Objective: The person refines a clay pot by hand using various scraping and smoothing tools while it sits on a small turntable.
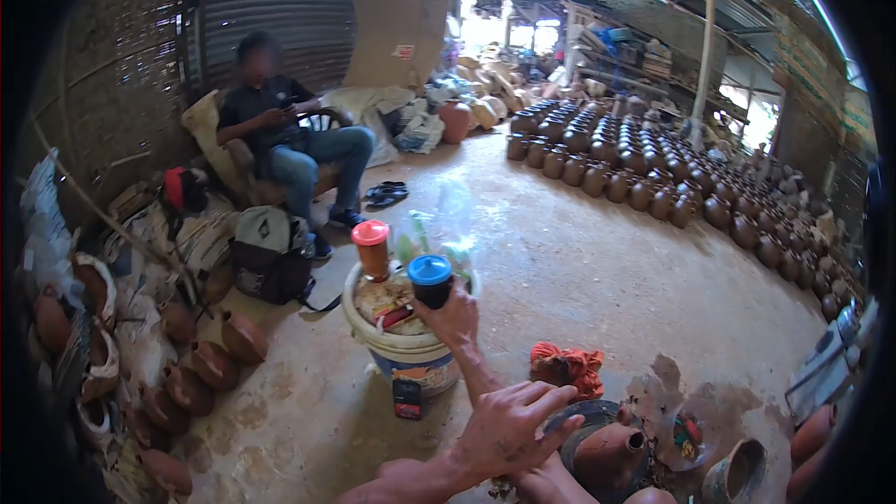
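My right hand is closed around a dark cup with a blue lid, at the top of a white bucket. Beside that cup stands an orange-brown cup with a red lid. A small red packet lies by my right hand. My left hand crosses over my right forearm, fingers spread, holding nothing. Close to its fingertips is a brown clay vessel with a narrow spout, tilted on a dark round base. A crumpled orange-red cloth lies just beyond.
Rows of brown clay pots cover the floor at the far right. Unglazed vessels line the left side. A seated person is at the back left, behind a backpack. A black-and-red phone-like device stands against the bucket.
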Demonstrator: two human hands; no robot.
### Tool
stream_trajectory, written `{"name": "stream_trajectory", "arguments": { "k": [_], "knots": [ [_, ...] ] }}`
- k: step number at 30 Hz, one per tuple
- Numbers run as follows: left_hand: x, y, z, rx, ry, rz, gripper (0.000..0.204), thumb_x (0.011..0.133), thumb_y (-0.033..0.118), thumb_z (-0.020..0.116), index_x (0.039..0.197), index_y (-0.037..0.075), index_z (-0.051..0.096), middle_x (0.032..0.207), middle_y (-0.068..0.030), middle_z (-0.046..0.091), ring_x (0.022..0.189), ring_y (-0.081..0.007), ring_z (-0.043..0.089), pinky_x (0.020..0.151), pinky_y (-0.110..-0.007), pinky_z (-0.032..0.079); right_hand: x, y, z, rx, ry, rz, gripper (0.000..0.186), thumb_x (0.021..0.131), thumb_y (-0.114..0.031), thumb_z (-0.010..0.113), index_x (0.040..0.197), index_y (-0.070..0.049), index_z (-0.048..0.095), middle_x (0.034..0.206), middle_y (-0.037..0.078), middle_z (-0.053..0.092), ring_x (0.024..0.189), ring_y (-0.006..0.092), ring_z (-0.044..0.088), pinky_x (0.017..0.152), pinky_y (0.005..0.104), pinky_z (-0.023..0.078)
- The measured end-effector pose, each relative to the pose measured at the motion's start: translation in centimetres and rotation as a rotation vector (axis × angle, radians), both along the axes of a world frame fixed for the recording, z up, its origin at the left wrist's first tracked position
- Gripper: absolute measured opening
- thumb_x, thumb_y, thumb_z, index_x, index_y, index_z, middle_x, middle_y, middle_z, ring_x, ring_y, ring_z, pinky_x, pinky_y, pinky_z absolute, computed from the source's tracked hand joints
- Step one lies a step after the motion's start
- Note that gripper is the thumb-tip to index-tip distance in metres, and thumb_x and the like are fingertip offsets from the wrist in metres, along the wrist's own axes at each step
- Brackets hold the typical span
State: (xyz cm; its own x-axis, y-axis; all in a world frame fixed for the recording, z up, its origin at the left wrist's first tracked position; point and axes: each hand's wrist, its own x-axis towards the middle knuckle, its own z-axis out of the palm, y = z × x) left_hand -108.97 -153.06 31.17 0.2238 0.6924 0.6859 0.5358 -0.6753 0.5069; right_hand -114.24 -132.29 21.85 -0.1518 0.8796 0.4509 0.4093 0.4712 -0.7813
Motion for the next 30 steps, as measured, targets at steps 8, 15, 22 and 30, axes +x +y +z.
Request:
{"name": "stream_trajectory", "arguments": {
  "k": [8, 15, 22, 30],
  "knots": [
    [-0.7, -0.4, 0.3, 0.009, -0.036, 0.002, 0.041, 0.099, 0.037, 0.076, 0.121, 0.004, 0.073, 0.101, -0.0135, 0.077, 0.089, -0.0331, 0.076, 0.080, -0.043, 0.062, 0.2, -0.7, 1.0, 0.049, 0.049, -0.044, 0.078, 0.070, -0.039, 0.097, 0.127, 0.001, 0.062, 0.106, 0.026, 0.077, 0.098, 0.0452, 0.077, 0.085, 0.0531, 0.062],
    [-1.2, -0.3, -0.3, 0.002, -0.112, -0.023, 0.042, 0.100, 0.037, 0.075, 0.123, 0.001, 0.072, 0.102, -0.0159, 0.077, 0.089, -0.0337, 0.076, 0.078, -0.043, 0.061, 1.4, -2.2, 4.2, 0.070, 0.096, 0.000, 0.075, 0.070, -0.031, 0.098, 0.125, 0.006, 0.062, 0.106, 0.024, 0.080, 0.096, 0.0359, 0.080, 0.087, 0.0456, 0.063],
    [-2.9, -1.0, 1.1, 0.043, -0.100, 0.065, 0.043, 0.098, 0.034, 0.079, 0.126, 0.003, 0.073, 0.101, -0.0132, 0.077, 0.082, -0.0281, 0.074, 0.073, -0.039, 0.060, 5.8, -5.1, 6.4, 0.087, 0.184, 0.010, 0.067, 0.071, -0.028, 0.097, 0.119, 0.003, 0.062, 0.101, 0.023, 0.080, 0.090, 0.0356, 0.080, 0.082, 0.0463, 0.062],
    [-5.0, -0.7, 2.3, 0.220, -0.234, 0.134, 0.051, 0.092, 0.029, 0.086, 0.133, 0.003, 0.071, 0.122, -0.0162, 0.074, 0.113, -0.0347, 0.071, 0.096, -0.045, 0.059, 14.8, -12.3, 3.5, -0.046, 0.392, 0.030, 0.058, 0.075, -0.027, 0.095, 0.116, -0.001, 0.063, 0.096, 0.011, 0.079, 0.086, 0.0189, 0.076, 0.077, 0.0377, 0.062]
  ]
}}
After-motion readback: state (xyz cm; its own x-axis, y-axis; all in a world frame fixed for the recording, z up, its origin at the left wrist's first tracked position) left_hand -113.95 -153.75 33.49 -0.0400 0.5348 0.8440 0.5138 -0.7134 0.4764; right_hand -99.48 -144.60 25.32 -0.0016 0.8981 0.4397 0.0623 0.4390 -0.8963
